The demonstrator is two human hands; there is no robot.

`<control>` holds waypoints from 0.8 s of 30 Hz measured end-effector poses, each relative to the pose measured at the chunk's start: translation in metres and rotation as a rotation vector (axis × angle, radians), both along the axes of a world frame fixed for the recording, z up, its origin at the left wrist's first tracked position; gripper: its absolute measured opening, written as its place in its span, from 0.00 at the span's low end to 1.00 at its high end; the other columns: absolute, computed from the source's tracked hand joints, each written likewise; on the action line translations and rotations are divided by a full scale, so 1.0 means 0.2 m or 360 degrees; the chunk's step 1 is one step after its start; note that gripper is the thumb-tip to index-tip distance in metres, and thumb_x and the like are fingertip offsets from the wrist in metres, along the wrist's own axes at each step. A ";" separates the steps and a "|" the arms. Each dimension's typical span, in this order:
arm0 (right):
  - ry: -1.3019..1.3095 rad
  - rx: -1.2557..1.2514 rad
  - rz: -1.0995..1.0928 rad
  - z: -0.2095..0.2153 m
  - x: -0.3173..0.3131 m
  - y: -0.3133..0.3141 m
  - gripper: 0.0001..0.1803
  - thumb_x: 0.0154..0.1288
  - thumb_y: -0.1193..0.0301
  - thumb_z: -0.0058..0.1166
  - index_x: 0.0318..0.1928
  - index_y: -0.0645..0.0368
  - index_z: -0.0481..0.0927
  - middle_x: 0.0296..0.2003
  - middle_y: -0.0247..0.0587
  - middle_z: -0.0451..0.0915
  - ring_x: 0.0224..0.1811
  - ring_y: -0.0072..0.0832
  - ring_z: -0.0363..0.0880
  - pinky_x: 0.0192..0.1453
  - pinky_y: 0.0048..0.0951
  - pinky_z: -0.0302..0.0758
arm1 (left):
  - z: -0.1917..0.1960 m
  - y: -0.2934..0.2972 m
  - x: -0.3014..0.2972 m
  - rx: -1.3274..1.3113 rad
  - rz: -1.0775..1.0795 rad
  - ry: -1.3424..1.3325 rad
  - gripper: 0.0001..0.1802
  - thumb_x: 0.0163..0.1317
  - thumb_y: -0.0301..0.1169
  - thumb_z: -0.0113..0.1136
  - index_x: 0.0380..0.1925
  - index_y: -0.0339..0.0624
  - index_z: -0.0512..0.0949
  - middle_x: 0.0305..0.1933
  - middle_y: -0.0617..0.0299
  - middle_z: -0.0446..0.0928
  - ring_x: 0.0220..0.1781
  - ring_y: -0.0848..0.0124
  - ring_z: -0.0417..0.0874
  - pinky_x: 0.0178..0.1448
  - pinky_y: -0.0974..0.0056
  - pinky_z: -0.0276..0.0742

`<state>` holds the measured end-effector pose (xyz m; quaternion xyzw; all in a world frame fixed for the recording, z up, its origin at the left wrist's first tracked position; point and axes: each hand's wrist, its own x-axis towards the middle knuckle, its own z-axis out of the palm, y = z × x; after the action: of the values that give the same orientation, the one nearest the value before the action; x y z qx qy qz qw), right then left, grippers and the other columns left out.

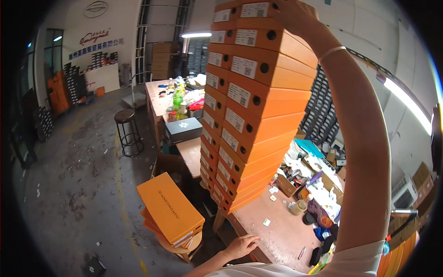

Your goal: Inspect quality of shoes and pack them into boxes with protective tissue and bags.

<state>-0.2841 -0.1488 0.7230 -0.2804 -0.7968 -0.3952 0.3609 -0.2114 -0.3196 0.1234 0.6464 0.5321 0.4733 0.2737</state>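
Two tall columns of orange shoeboxes (265,129) with white labels and dark round holes stand side by side on the edge of a pinkish worktable (258,226). High up at the top edge of the view, my right hand (297,18) is bent over the uppermost box of the right column and grips it. Part of that hand is cut off by the frame. Low down, my left hand (243,246) is at the table's near edge, fingers loosely extended and holding nothing. More orange shoeboxes (170,207) lie in a slightly skewed pile on a round wooden stool (189,249), left of it.
Papers, a jar (299,207), a pen and other clutter cover the table's right side. Behind the columns, a dark box (183,130) and bottles (178,99) stand on another table. A black stool (125,131) is on the grey floor (83,184). Many dark boxes line the back right.
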 end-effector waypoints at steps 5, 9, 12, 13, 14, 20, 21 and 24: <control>-0.0240 0.0057 -0.0053 0.05 -0.05 0.03 0.23 0.72 0.54 0.38 0.60 0.50 0.71 0.57 0.50 0.73 0.56 0.42 0.77 0.55 0.44 0.75 | 0.01 0.07 -0.05 -0.0020 0.0071 0.0049 0.18 0.64 0.34 0.56 0.52 0.40 0.75 0.48 0.51 0.79 0.46 0.56 0.82 0.48 0.59 0.78; -0.0441 0.0025 -0.0194 0.01 0.08 -0.06 0.25 0.73 0.54 0.37 0.62 0.51 0.69 0.53 0.49 0.76 0.57 0.41 0.76 0.56 0.44 0.74 | 0.07 0.20 0.06 0.0239 -0.0094 0.0162 0.17 0.63 0.33 0.58 0.51 0.40 0.75 0.45 0.51 0.78 0.45 0.55 0.81 0.49 0.59 0.77; -0.0488 0.0201 -0.0289 0.08 0.11 0.22 0.27 0.72 0.52 0.38 0.64 0.54 0.67 0.51 0.49 0.78 0.57 0.42 0.76 0.57 0.43 0.73 | 0.24 0.30 0.24 0.0230 -0.0433 0.0235 0.18 0.64 0.34 0.57 0.51 0.39 0.75 0.47 0.49 0.77 0.48 0.52 0.80 0.52 0.58 0.76; -0.0433 0.0236 -0.0236 0.08 0.13 0.22 0.28 0.71 0.51 0.40 0.63 0.55 0.67 0.50 0.49 0.78 0.56 0.43 0.76 0.56 0.43 0.73 | 0.25 0.33 0.28 0.0271 -0.0510 0.0250 0.18 0.64 0.34 0.57 0.51 0.38 0.75 0.47 0.48 0.77 0.48 0.52 0.79 0.52 0.58 0.75; -0.0376 0.0265 -0.0181 0.07 0.15 0.22 0.29 0.70 0.51 0.42 0.63 0.56 0.67 0.50 0.49 0.78 0.55 0.44 0.77 0.56 0.43 0.74 | 0.26 0.35 0.29 0.0308 -0.0477 0.0253 0.18 0.64 0.35 0.57 0.51 0.38 0.75 0.48 0.48 0.77 0.49 0.52 0.79 0.53 0.58 0.75; 0.0308 0.0020 0.0079 -0.11 0.82 0.24 0.28 0.60 0.57 0.60 0.55 0.60 0.69 0.47 0.53 0.78 0.48 0.49 0.79 0.48 0.44 0.76 | 0.35 0.37 0.34 0.0354 -0.0240 0.0169 0.19 0.62 0.33 0.61 0.51 0.39 0.76 0.52 0.48 0.76 0.54 0.53 0.78 0.57 0.59 0.74; 0.0420 0.0068 0.0183 -0.19 0.99 0.29 0.28 0.58 0.59 0.62 0.53 0.61 0.70 0.46 0.54 0.78 0.48 0.49 0.79 0.47 0.44 0.76 | 0.44 0.39 0.33 0.0556 -0.0205 0.0128 0.20 0.60 0.30 0.63 0.52 0.38 0.75 0.53 0.49 0.75 0.57 0.55 0.76 0.58 0.59 0.74; 0.0605 0.0037 0.0456 -0.62 1.40 0.34 0.27 0.59 0.59 0.61 0.53 0.59 0.69 0.48 0.54 0.77 0.50 0.48 0.78 0.51 0.43 0.75 | 0.52 0.49 0.31 0.0546 -0.0186 -0.0489 0.29 0.61 0.33 0.63 0.60 0.37 0.66 0.61 0.53 0.69 0.65 0.60 0.68 0.66 0.58 0.66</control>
<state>-0.0046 -0.0810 0.5997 -0.2297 -0.7416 -0.2894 0.5599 -0.1497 -0.2224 0.2274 0.6334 0.3578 0.6331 0.2645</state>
